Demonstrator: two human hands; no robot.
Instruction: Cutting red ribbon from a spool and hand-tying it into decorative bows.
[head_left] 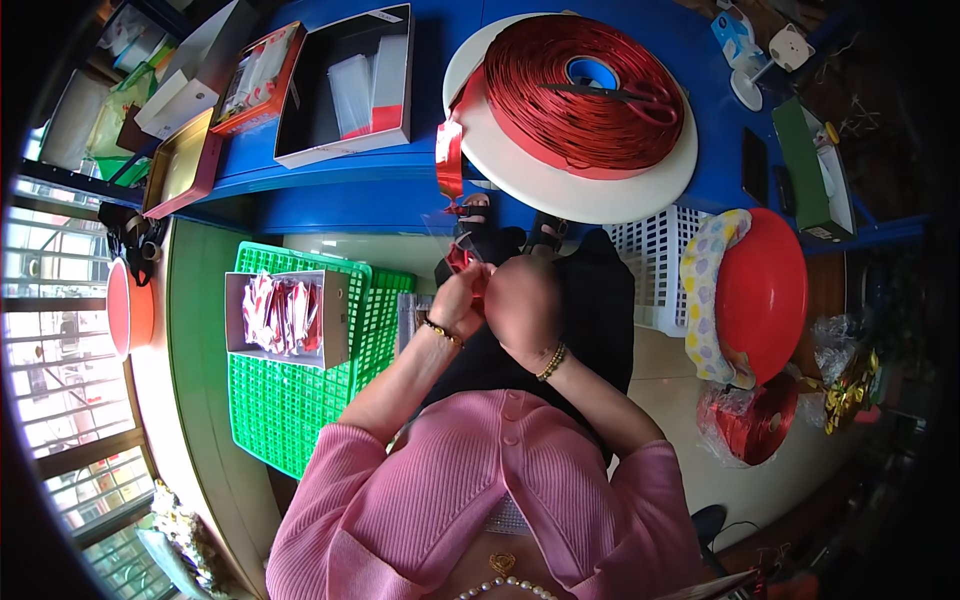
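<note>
My left hand [460, 302] is closed in front of my lap, with shiny red foil strip [460, 258] showing at its fingertips. Beside it, almost touching, is my right hand [525, 310]; a blur covers its fingers, so what they hold is hidden. A clear, thin plastic piece [437, 232] seems to lie along the strip just above the left fingers. Over the table's edge hangs the red foil tail [449, 165] of a large coiled roll [570, 120]. That roll lies on a round white board [465, 75], with red-handled scissors [652, 103] resting on top.
The blue table [440, 30] also carries an open box [300, 140] of clear sleeves and a green box [800, 165]. At my left, a box [337, 320] of red-and-white packets sits on a green crate [385, 310]. A red basin [775, 300] and wrapped red roll [765, 425] are at right.
</note>
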